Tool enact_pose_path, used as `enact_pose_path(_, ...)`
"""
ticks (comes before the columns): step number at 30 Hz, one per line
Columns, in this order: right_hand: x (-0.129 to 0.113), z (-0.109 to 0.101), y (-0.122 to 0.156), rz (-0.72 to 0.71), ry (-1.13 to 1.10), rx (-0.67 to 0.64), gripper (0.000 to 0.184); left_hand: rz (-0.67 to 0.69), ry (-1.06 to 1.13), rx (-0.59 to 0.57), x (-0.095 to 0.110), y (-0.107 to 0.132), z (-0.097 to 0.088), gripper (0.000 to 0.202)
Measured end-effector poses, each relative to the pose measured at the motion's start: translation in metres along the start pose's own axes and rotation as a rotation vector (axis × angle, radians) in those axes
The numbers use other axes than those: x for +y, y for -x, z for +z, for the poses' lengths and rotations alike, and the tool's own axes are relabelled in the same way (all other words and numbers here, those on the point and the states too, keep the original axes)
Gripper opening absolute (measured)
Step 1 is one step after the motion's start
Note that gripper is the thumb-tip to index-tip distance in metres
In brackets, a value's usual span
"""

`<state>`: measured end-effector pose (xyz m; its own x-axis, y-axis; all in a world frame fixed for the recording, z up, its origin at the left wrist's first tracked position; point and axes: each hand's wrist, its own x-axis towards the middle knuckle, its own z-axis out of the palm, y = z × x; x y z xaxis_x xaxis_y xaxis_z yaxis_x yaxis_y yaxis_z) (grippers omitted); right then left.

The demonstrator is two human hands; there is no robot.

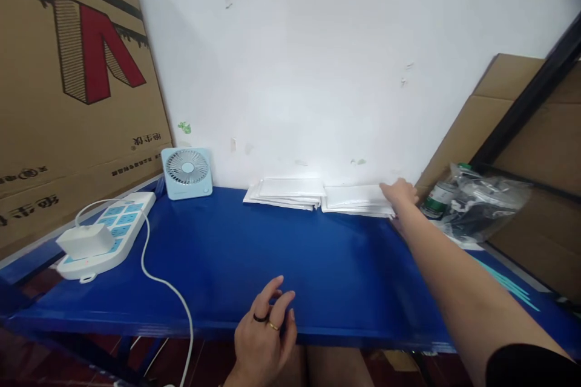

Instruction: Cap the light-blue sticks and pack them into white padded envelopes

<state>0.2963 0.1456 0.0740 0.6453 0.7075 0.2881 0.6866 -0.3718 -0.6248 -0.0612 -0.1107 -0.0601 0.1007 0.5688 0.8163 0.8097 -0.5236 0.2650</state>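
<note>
Two low stacks of flat white padded envelopes lie side by side against the wall, a left stack (285, 188) and a right stack (356, 196). My right hand (402, 195) reaches to the right end of the right stack. One digit stretches left over the top envelope; the other fingers are mostly hidden behind the hand, so whether they grip an envelope cannot be seen. My left hand (265, 329) hovers at the table's front edge, palm side turned right. Its fingers are loosely bent and apart, with a black ring and a gold ring, and it holds nothing.
On the blue table (272, 254), a light blue fan (187, 173) stands at the back left. A white power strip (113, 236) with a plugged-in adapter (86, 242) trails a cable over the front edge. A clear plastic bag (481, 205) and cardboard (476, 115) are at right.
</note>
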Motion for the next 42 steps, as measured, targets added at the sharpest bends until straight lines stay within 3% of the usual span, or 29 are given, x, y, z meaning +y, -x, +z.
enact_pose_path(3, 0.027, -0.015, -0.016, -0.021, -0.038, -0.092, 0.040, -0.023, -0.004, 0.002, -0.001, -0.002, -0.001, 0.033)
enact_pose_path(7, 0.029, -0.022, -0.016, -0.179, -0.142, -0.211, 0.024, -0.227, 0.184, -0.035, 0.009, -0.008, -0.005, 0.028)
enact_pose_path(10, 0.019, -0.040, 0.000, -0.418, -0.323, -0.204, 0.020, -0.510, 0.670, -0.194, 0.032, -0.018, -0.002, 0.027)
enact_pose_path(14, 0.008, -0.078, 0.056, -0.744, -0.520, 0.046, 0.011, -0.961, 1.614, -0.598, 0.075, -0.051, 0.019, 0.055)
enact_pose_path(16, 0.011, -0.088, 0.098, -0.839, -0.611, 0.037, 0.012, -1.222, 1.972, -0.629, 0.089, -0.075, 0.033, 0.075)
enact_pose_path(18, 0.018, -0.089, 0.139, -0.944, -0.671, -0.102, 0.016, -1.366, 2.182, -0.502, 0.090, -0.099, 0.046, 0.082)
enact_pose_path(20, 0.028, -0.080, 0.171, -1.100, -0.645, -0.354, 0.025, -1.363, 2.252, -0.154, 0.080, -0.119, 0.056, 0.074)
enact_pose_path(22, 0.036, -0.066, 0.190, -1.244, -0.551, -0.550, 0.028, -1.406, 2.164, 0.137, 0.063, -0.133, 0.063, 0.054)
enact_pose_path(25, 0.040, -0.045, 0.191, -1.293, -0.441, -0.658, 0.027, -1.448, 1.975, 0.375, 0.038, -0.147, 0.070, 0.032)
enact_pose_path(28, 0.034, -0.033, 0.172, -1.214, -0.338, -0.788, 0.016, -1.352, 1.836, 0.421, 0.023, -0.158, 0.075, 0.026)
enact_pose_path(29, 0.031, -0.030, 0.164, -1.188, -0.310, -0.868, 0.023, -1.307, 1.807, 0.426, 0.020, -0.162, 0.076, 0.026)
enact_pose_path(31, 0.024, -0.021, 0.149, -1.116, -0.313, -1.041, 0.056, -1.221, 1.754, 0.460, 0.016, -0.171, 0.080, 0.026)
enact_pose_path(33, 0.019, -0.007, 0.139, -0.993, -0.401, -1.136, 0.091, -1.133, 1.696, 0.531, 0.014, -0.179, 0.084, 0.029)
enact_pose_path(37, 0.014, 0.029, 0.139, -0.828, -0.570, -1.059, 0.113, -0.923, 1.617, 0.607, 0.016, -0.193, 0.090, 0.034)
enact_pose_path(42, 0.018, 0.048, 0.153, -0.863, -0.519, -0.865, 0.112, -0.784, 1.578, 0.567, 0.021, -0.198, 0.095, 0.040)
